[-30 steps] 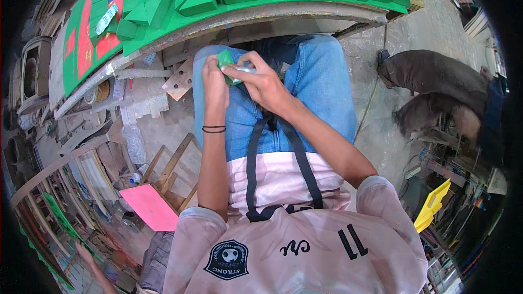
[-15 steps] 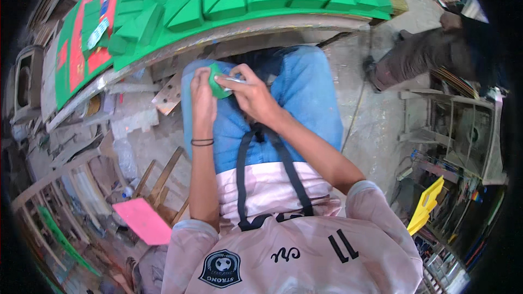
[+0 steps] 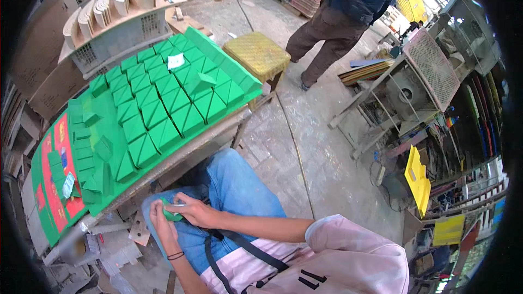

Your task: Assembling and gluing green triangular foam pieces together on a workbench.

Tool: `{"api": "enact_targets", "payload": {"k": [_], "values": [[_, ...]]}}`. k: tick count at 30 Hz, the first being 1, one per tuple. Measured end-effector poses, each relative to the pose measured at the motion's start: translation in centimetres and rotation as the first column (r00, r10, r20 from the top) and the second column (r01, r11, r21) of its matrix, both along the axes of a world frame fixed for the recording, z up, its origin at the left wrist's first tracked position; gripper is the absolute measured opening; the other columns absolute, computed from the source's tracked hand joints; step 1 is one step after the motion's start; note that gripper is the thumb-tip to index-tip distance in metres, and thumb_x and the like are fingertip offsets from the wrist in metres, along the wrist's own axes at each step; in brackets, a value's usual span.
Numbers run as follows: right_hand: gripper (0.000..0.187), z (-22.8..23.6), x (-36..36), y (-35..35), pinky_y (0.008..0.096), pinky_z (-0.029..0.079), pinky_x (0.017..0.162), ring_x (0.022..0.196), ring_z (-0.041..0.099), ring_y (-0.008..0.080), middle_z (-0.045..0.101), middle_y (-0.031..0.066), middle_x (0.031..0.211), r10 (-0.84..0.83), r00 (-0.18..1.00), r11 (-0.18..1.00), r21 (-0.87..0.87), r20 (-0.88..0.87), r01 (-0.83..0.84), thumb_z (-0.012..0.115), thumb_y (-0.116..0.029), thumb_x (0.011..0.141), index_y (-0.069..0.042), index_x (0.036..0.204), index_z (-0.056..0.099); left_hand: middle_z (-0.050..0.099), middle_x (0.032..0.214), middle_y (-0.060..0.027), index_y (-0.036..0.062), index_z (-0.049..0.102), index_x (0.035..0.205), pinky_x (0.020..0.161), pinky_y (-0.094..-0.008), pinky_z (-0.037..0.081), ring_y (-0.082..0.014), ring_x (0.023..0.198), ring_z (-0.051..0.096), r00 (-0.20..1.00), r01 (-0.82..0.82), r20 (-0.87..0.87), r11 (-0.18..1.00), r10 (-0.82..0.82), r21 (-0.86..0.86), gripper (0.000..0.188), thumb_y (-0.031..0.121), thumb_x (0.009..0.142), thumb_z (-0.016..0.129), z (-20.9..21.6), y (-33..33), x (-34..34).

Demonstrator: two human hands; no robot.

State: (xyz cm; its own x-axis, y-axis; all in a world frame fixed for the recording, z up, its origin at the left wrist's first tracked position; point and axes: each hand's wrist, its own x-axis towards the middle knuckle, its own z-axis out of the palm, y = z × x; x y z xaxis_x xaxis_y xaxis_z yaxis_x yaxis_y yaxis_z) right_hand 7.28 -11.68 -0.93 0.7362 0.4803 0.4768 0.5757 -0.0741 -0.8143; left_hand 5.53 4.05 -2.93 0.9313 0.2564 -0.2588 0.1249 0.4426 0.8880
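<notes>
My left hand (image 3: 163,227) holds a small green piece (image 3: 172,216) over my lap, fingers curled around it. My right hand (image 3: 195,212) pinches a thin light tool (image 3: 177,205) whose tip rests against the green piece. Both hands sit above my blue jeans (image 3: 234,188). In front of my knees a long work board (image 3: 163,109) carries several rows of green pyramid-shaped blocks.
A yellow woven stool (image 3: 258,54) stands past the board's far end. A person in dark clothes (image 3: 340,16) stands on the concrete floor beyond it. A metal rack with a machine (image 3: 414,87) is at the right. Curved wooden pieces (image 3: 120,2) lie on a grey crate at the back left.
The camera has swung up and to the right, bringing the stool, the standing person and the rack into view. My hands stay together on the green piece over my lap.
</notes>
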Motion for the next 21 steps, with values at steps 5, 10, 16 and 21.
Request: {"api": "enact_targets", "payload": {"k": [5,10,16,21], "values": [[0.042,-0.5,1.3,-0.4,0.0356,0.044,0.072,0.079,0.053,0.0301,0.049,0.0172,0.087,-0.208,0.972,0.977,-0.066,-0.106,0.201,0.055,0.005,0.079,-0.004,0.119,0.060,0.056,0.079,-0.0067,0.0088,0.053,0.101,0.052,-0.0344,0.052,-0.0190,0.063,0.058,0.997,0.060,-0.031,0.987,-0.065,-0.146,0.013,0.020,0.095,0.050,1.9,-0.8,-0.6],[0.046,-0.4,1.4,-0.4,0.0374,0.044,0.069,0.076,0.052,0.0305,0.048,0.0155,0.084,-0.086,0.983,0.996,-0.048,-0.162,0.079,0.056,0.006,0.075,-0.004,0.119,0.060,0.054,0.074,-0.0087,0.0085,0.052,0.104,0.047,-0.0330,0.049,-0.0194,0.055,0.055,0.999,0.032,0.012,0.989,-0.030,-0.147,0.017,0.018,0.093,0.042,2.9,-1.0,-0.7],[0.041,0.7,0.2,0.3,0.0371,0.044,0.066,0.077,0.053,0.0310,0.049,0.0164,0.080,-0.015,1.000,0.999,-0.029,-0.016,0.014,0.056,0.004,0.077,-0.010,0.114,0.064,0.055,0.064,-0.0085,0.0089,0.053,0.099,0.036,-0.0299,0.039,-0.0194,0.047,0.052,0.982,-0.120,-0.170,0.969,0.084,-0.216,0.024,0.027,0.090,0.040,2.5,-0.6,-0.6],[0.032,0.5,1.1,0.6,0.0418,0.047,0.066,0.074,0.056,0.0316,0.059,0.0148,0.078,-0.158,0.948,0.956,-0.196,0.277,0.217,0.052,-0.003,0.073,-0.009,0.100,0.069,0.060,0.064,-0.0046,0.0115,0.062,0.081,0.041,-0.0294,0.042,-0.0179,0.048,0.055,0.941,-0.232,-0.330,0.848,0.072,-0.476,0.031,0.040,0.089,0.052,1.6,-0.3,-0.7]]}}
